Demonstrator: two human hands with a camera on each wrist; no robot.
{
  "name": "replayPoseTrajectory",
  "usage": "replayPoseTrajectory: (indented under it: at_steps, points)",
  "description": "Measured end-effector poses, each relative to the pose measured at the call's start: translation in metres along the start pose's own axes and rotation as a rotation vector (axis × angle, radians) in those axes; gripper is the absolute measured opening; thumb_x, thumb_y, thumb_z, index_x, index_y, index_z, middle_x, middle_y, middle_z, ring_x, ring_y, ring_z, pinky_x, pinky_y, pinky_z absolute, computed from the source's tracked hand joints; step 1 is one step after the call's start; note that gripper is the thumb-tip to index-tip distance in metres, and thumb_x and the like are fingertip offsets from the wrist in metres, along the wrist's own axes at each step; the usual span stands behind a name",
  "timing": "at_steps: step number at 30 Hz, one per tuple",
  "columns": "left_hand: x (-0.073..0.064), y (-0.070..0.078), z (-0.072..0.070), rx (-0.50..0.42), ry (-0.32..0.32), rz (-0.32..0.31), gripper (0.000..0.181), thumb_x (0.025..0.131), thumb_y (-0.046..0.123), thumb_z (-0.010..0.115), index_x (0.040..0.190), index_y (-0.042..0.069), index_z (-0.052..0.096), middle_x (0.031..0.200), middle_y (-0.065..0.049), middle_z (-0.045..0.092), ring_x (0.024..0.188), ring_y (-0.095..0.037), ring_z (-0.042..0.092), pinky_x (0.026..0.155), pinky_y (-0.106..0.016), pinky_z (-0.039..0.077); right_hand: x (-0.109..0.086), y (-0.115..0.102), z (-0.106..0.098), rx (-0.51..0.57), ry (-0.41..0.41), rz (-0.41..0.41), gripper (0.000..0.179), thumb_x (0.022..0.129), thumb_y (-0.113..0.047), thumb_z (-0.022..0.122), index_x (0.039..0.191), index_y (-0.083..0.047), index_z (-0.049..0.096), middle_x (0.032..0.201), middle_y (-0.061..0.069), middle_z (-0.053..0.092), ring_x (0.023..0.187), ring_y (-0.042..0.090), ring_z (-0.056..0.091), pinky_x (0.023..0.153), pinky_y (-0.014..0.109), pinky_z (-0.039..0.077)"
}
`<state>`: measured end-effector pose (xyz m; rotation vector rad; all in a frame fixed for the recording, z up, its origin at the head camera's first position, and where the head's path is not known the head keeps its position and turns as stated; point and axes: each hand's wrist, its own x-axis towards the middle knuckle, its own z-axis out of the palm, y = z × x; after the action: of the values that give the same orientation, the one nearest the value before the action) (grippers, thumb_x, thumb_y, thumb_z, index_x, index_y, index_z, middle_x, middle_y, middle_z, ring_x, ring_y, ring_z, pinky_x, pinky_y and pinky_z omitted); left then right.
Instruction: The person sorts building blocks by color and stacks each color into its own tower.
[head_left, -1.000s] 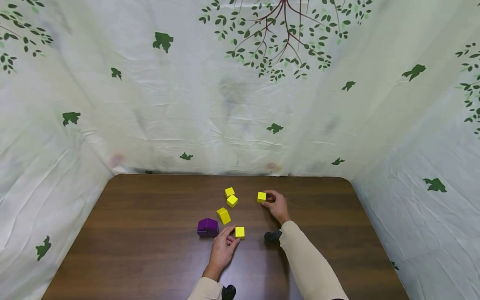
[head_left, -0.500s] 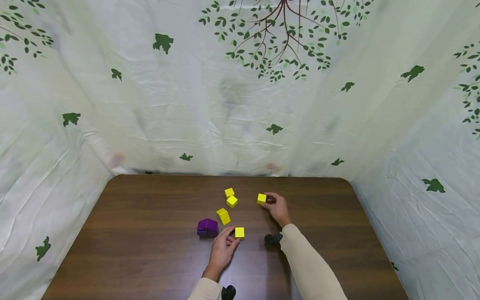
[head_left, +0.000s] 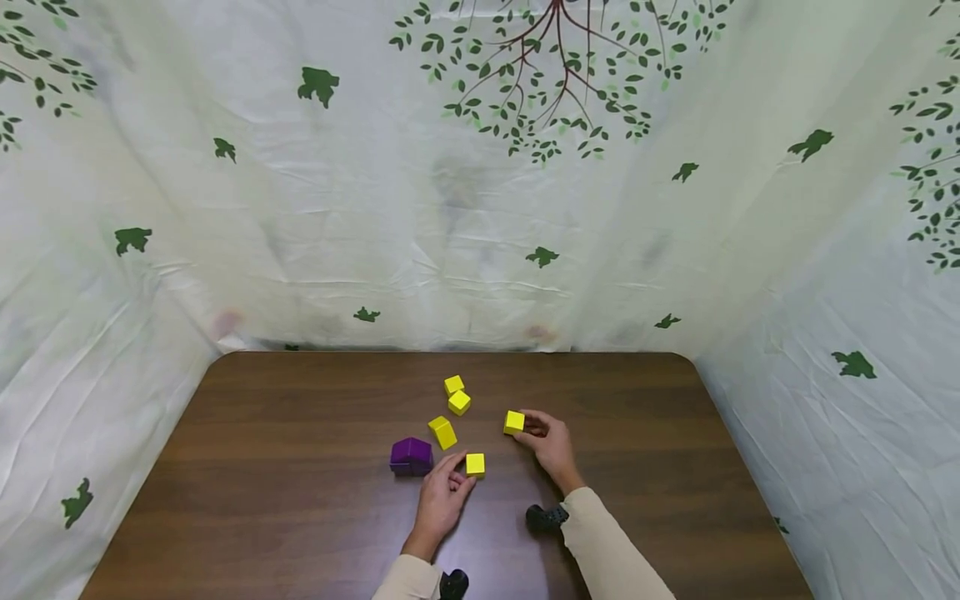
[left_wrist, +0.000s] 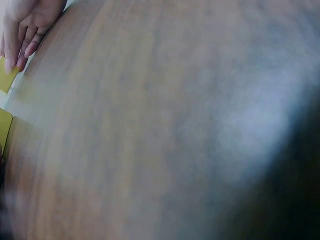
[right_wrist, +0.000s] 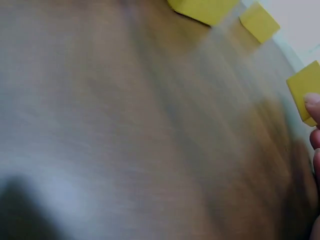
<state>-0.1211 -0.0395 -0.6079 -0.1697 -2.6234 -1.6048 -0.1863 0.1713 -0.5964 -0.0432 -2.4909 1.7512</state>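
Observation:
My right hand [head_left: 551, 446] pinches a yellow cube [head_left: 514, 422] between thumb and fingers, over the right-centre of the table. In the right wrist view the thumb lies on that cube [right_wrist: 304, 90] at the right edge. Nearer the front, my left hand [head_left: 441, 500] has thumb and fingertips at the sides of a second yellow cube [head_left: 476, 465] on the table. The left wrist view catches only an edge of this cube [left_wrist: 5, 127]. Just left of the left fingertips sits a purple block [head_left: 411, 457] with a sloped top.
Behind the purple block lies a yellow block [head_left: 443, 432], tilted in the view. Further back, two yellow cubes [head_left: 459, 403] [head_left: 453, 385] stand close together. The brown wooden table [head_left: 262, 483] ends at a pale curtain [head_left: 300, 250] with leaf prints.
My right hand has come toward the front with its yellow cube, closer to the left hand's cube. My left hand keeps its place; the head view shifts slightly.

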Motion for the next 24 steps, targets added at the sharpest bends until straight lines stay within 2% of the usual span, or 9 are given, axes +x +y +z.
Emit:
replayPoseTrajectory:
  at_steps: [11, 16, 19, 24]
  points:
    - [0.002, 0.0, 0.0, 0.008, -0.007, -0.003, 0.045, 0.083, 0.003, 0.073, 0.126, -0.002, 0.06, 0.114, -0.013, 0.062, 0.072, -0.009, 0.056, 0.064, -0.021, 0.05, -0.04, -0.003, 0.007, 0.036, -0.042, -0.058, 0.039, 0.076, 0.002, 0.078, 0.114, 0.001, 0.069, 0.107, 0.015, 0.066, 0.09, 0.028, 0.064, 0.076, 0.026, 0.053]
    - [0.002, 0.0, 0.0, -0.005, 0.005, 0.005, 0.045, 0.083, 0.002, 0.073, 0.125, -0.004, 0.06, 0.113, -0.013, 0.062, 0.071, -0.009, 0.056, 0.063, -0.021, 0.05, -0.049, -0.003, 0.009, 0.06, -0.062, -0.079, 0.04, 0.075, 0.002, 0.079, 0.113, 0.002, 0.069, 0.107, 0.015, 0.066, 0.089, 0.027, 0.065, 0.075, 0.026, 0.053]
    - [0.002, -0.001, 0.0, -0.014, 0.014, 0.004, 0.044, 0.082, 0.001, 0.074, 0.124, -0.004, 0.06, 0.112, -0.013, 0.063, 0.07, -0.008, 0.056, 0.063, -0.02, 0.05, -0.053, -0.002, 0.011, 0.059, -0.073, -0.099, 0.039, 0.075, 0.001, 0.078, 0.114, 0.003, 0.068, 0.108, 0.016, 0.066, 0.091, 0.03, 0.065, 0.077, 0.031, 0.054]
    - [0.001, -0.002, 0.0, -0.02, 0.02, 0.018, 0.044, 0.081, 0.0, 0.074, 0.123, -0.005, 0.061, 0.11, -0.013, 0.063, 0.069, -0.008, 0.055, 0.062, -0.02, 0.05, -0.056, -0.003, 0.012, 0.001, -0.088, -0.127, 0.038, 0.076, -0.002, 0.078, 0.113, -0.001, 0.069, 0.106, 0.013, 0.067, 0.094, 0.031, 0.064, 0.08, 0.035, 0.053]
